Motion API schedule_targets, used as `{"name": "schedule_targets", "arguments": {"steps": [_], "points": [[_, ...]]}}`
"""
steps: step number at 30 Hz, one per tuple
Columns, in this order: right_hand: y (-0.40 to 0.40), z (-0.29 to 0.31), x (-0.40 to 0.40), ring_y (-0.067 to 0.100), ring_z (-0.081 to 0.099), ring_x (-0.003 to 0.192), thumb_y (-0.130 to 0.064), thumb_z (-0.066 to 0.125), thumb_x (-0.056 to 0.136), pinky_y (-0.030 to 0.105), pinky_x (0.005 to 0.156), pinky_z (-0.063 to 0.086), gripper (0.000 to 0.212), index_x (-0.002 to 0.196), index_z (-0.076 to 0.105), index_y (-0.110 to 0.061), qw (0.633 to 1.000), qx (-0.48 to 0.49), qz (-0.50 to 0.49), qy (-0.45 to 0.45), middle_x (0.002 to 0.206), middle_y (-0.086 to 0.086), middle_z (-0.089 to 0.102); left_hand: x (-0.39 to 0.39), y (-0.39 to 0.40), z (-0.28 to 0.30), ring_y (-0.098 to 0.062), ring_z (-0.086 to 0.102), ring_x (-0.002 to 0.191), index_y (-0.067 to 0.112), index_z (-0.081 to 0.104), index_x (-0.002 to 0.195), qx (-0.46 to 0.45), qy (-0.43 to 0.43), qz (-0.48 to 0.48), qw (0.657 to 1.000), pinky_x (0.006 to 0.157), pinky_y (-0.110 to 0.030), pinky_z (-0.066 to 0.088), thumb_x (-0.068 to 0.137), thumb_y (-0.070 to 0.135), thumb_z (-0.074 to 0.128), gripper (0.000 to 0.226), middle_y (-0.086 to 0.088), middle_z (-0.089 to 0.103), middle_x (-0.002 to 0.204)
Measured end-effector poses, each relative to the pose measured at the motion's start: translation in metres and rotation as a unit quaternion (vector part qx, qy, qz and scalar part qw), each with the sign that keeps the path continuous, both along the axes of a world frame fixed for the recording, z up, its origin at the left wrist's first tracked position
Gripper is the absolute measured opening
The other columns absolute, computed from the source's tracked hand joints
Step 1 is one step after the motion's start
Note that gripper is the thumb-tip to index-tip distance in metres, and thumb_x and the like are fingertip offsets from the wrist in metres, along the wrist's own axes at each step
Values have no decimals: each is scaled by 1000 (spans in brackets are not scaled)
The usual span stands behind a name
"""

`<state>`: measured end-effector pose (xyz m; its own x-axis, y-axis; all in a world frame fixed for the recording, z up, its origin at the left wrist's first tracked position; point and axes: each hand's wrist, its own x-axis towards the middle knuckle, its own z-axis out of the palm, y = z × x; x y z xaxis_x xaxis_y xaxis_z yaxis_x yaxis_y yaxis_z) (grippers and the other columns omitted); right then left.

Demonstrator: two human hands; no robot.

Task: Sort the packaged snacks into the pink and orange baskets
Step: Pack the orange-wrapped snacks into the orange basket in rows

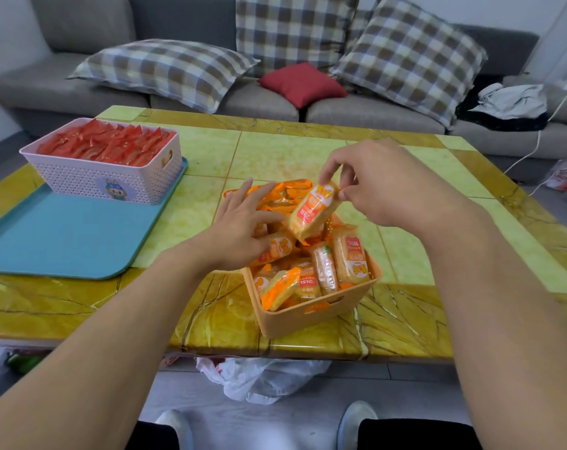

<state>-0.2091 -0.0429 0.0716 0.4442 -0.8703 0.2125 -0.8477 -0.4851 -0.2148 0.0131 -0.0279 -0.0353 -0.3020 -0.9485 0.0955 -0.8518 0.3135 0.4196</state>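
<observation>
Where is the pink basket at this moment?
In the head view, the pink basket stands far left on the blue tray, full of red packets, away from both hands.

A yellow-green marbled table is seen in the middle, with a blue tray laid on its left side. Behind it, a grey sofa is set, on which three plaid cushions and a small red cushion are placed. A crumpled white plastic bag is seen on the floor near the table's front edge.
</observation>
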Motion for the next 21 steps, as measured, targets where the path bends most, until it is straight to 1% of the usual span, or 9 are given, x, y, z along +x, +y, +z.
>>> {"name": "schedule_targets", "arguments": {"steps": [2, 4, 6, 8, 11, 15, 18, 19, 21], "points": [[1, -7, 3, 19, 62, 90, -5, 69, 87, 39, 76, 51, 34, 94, 68, -38, 999, -14, -11, 28, 88, -11, 62, -1, 1, -1, -18, -18, 154, 51, 56, 118, -6, 1, 4, 1000, 123, -51, -9, 92, 30, 66, 35, 10, 3, 168], [1, -12, 5, 21, 61, 92, -3, 68, 86, 37, 73, 49, 41, 104, 66, -40, 998, -23, -15, 50, 94, -9, 61, -3, 1, -2, -18, -15, 154, 50, 53, 109, -16, -2, 14, 1000, 124, -51, -6, 88, 34, 70, 32, 9, 7, 168], [1, -14, 7, 22, 61, 97, -1, 66, 86, 35, 70, 43, 52, 117, 62, -42, 997, -35, -14, 73, 100, -9, 62, -4, 1, 0, -17, -12, 154, 45, 55, 106, -19, -4, 29, 999, 124, -50, -4, 82, 41, 75, 31, 9, 10, 168], [2, -14, 8, 23, 60, 105, -2, 63, 88, 35, 72, 40, 61, 132, 57, -42, 994, -53, -15, 94, 111, -7, 63, -7, 0, 1, -17, -10, 155, 41, 57, 103, -18, -1, 42, 999, 124, -49, -2, 77, 46, 79, 34, 10, 13, 167], [2, -11, 6, 23, 58, 113, -5, 59, 91, 35, 74, 37, 58, 136, 58, -41, 991, -69, -26, 109, 121, -6, 62, -8, -1, 2, -17, -4, 155, 37, 58, 100, -25, 15, 53, 998, 125, -49, 4, 73, 44, 83, 37, 11, 19, 166], [5, -18, 13, 22, 58, 108, -6, 60, 89, 34, 72, 35, 52, 129, 60, -40, 991, -67, -7, 117, 119, -7, 61, -2, -2, 2, -19, 5, 155, 34, 60, 96, -20, 68, 55, 996, 123, -48, 13, 69, 36, 89, 39, 8, 28, 163], [3, -32, 18, 21, 59, 113, -2, 57, 88, 35, 76, 41, 59, 134, 54, -38, 991, -79, 15, 104, 122, -9, 61, 2, 1, 2, -19, 9, 154, 32, 61, 94, -29, 90, 60, 994, 123, -47, 16, 69, 33, 90, 38, 8, 33, 161], [1, -33, 17, 21, 58, 112, -1, 57, 88, 35, 79, 42, 59, 135, 55, -37, 994, -73, 13, 85, 116, -10, 58, 2, 1, 2, -18, 11, 154, 32, 61, 94, -37, 95, 63, 993, 123, -45, 17, 70, 33, 90, 38, 9, 35, 159], [-4, -34, 16, 18, 54, 102, 1, 58, 87, 32, 81, 42, 58, 134, 60, -33, 1000, -27, 2, 14, 101, -11, 49, 3, 2, 1, -18, 15, 153, 30, 60, 94, -51, 108, 77, 990, 122, -41, 18, 71, 32, 89, 37, 9, 39, 157]]}}
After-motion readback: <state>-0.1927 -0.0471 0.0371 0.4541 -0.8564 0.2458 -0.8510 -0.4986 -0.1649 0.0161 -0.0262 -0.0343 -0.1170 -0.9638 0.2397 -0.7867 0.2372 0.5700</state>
